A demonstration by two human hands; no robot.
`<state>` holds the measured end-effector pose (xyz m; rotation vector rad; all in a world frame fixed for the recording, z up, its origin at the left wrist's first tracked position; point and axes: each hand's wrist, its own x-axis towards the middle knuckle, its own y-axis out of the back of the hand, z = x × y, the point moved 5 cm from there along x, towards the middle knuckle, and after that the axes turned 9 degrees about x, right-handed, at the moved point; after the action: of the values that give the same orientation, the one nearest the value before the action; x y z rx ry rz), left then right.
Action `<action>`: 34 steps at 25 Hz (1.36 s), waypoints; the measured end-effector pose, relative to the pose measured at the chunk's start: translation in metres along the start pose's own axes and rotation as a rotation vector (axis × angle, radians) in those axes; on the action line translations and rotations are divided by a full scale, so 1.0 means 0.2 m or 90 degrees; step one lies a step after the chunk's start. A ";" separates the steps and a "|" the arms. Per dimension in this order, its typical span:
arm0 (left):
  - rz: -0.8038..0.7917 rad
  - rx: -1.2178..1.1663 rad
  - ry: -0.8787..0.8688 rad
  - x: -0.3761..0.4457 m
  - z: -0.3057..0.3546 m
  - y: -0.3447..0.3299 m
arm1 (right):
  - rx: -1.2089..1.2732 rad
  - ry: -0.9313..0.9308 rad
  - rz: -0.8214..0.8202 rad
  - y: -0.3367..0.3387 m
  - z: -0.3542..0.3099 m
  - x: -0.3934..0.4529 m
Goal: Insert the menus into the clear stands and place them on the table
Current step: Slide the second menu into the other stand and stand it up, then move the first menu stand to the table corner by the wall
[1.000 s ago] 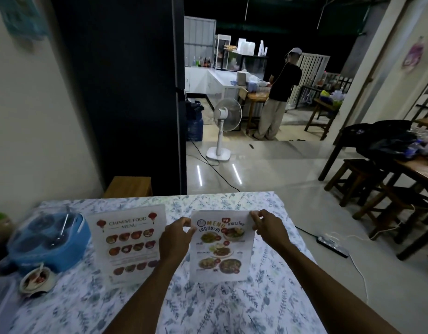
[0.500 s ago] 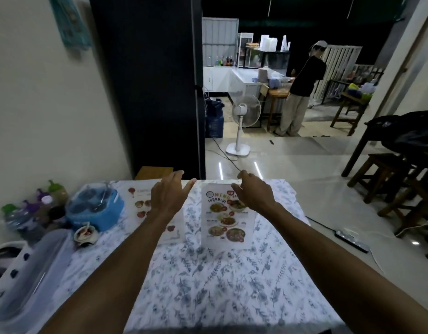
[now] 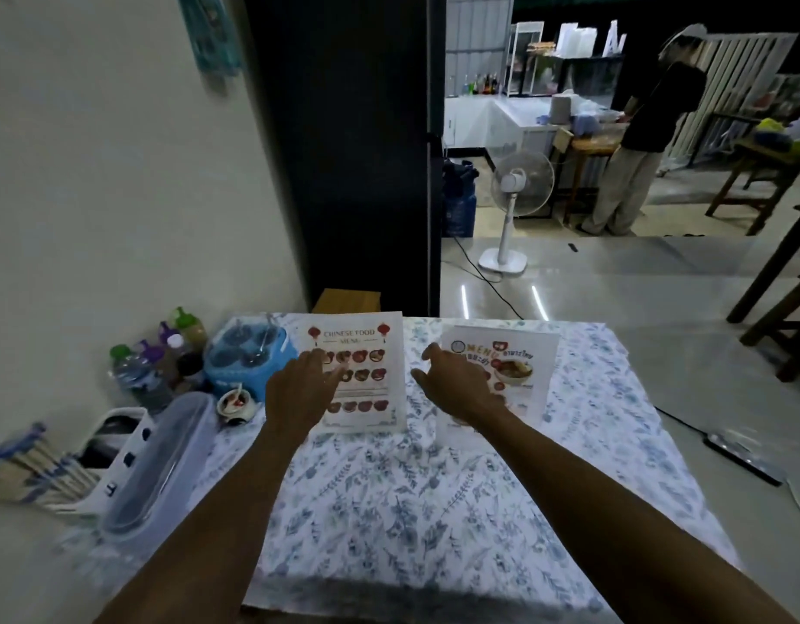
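Note:
Two menus stand upright in clear stands on the floral-cloth table [image 3: 389, 502]. The Chinese food menu [image 3: 366, 353] is on the left, the Thai menu [image 3: 519, 367] on the right. My left hand [image 3: 299, 389] hovers in front of the Chinese food menu's left edge, fingers apart, holding nothing. In front of the Thai menu's left half is my right hand [image 3: 456, 389], open too, with its fingers spread toward the gap between the two stands. Each hand hides part of the menu behind it.
A blue condiment caddy [image 3: 249, 358], several bottles [image 3: 164, 353], a small sauce cup [image 3: 237, 404] and a clear lidded box [image 3: 159, 461] crowd the table's left side. A standing fan [image 3: 515, 204] and a person [image 3: 641, 128] are on the floor beyond. Wooden stools stand to the right.
Both hands let go of the Thai menu's top corners and drew back toward me, open. The left hand now sits before the Chinese food menu. My view pulled back and shifted left.

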<state>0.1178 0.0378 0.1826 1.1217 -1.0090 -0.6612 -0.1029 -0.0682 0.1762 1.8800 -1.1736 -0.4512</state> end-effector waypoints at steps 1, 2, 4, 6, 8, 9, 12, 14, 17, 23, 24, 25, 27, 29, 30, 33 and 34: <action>-0.008 0.005 0.005 0.01 -0.06 -0.06 | 0.011 -0.016 -0.020 -0.08 0.00 0.03; -0.017 0.004 0.010 0.02 -0.11 -0.11 | 0.029 -0.038 -0.039 -0.15 0.01 0.07; -0.035 0.017 0.020 0.08 -0.24 -0.23 | 0.061 -0.099 -0.069 -0.30 0.03 0.16; -0.059 0.047 0.027 0.17 -0.38 -0.37 | 0.067 -0.162 -0.085 -0.45 0.07 0.24; -0.110 0.048 0.026 0.27 -0.50 -0.51 | 0.068 -0.224 -0.086 -0.57 0.10 0.31; -0.133 0.037 0.020 0.32 -0.53 -0.56 | 0.066 -0.251 -0.080 -0.61 0.12 0.33; -0.209 -0.017 -0.008 0.45 -0.55 -0.67 | 0.063 -0.319 -0.068 -0.70 0.18 0.38; -0.255 -0.060 -0.032 0.50 -0.56 -0.75 | 0.074 -0.359 -0.050 -0.73 0.21 0.40; -0.339 -0.223 -0.048 0.50 -0.57 -0.84 | 0.087 -0.386 -0.017 -0.75 0.25 0.42; -0.360 -0.300 -0.048 0.56 -0.59 -0.86 | 0.088 -0.366 -0.008 -0.74 0.23 0.44; -0.359 -0.299 -0.051 0.58 -0.59 -0.85 | 0.087 -0.360 -0.013 -0.73 0.23 0.45; -0.357 -0.296 -0.053 0.60 -0.58 -0.83 | 0.084 -0.352 -0.013 -0.71 0.22 0.47; -0.350 -0.299 -0.057 0.65 -0.57 -0.78 | 0.088 -0.333 -0.010 -0.66 0.20 0.52; -0.331 -0.305 -0.041 0.71 -0.56 -0.70 | 0.097 -0.301 0.002 -0.60 0.15 0.60; -0.318 -0.308 -0.041 0.76 -0.55 -0.66 | 0.102 -0.283 0.014 -0.57 0.13 0.64; -0.289 -0.323 -0.042 0.97 -0.58 -0.57 | 0.121 -0.240 0.044 -0.50 0.02 0.81; -0.281 -0.317 -0.041 1.04 -0.60 -0.55 | 0.129 -0.223 0.050 -0.48 -0.02 0.87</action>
<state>0.3197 -0.1259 0.1335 0.8828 -0.5953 -1.2329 0.0388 -0.1974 0.1231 1.9686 -1.5676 -0.6580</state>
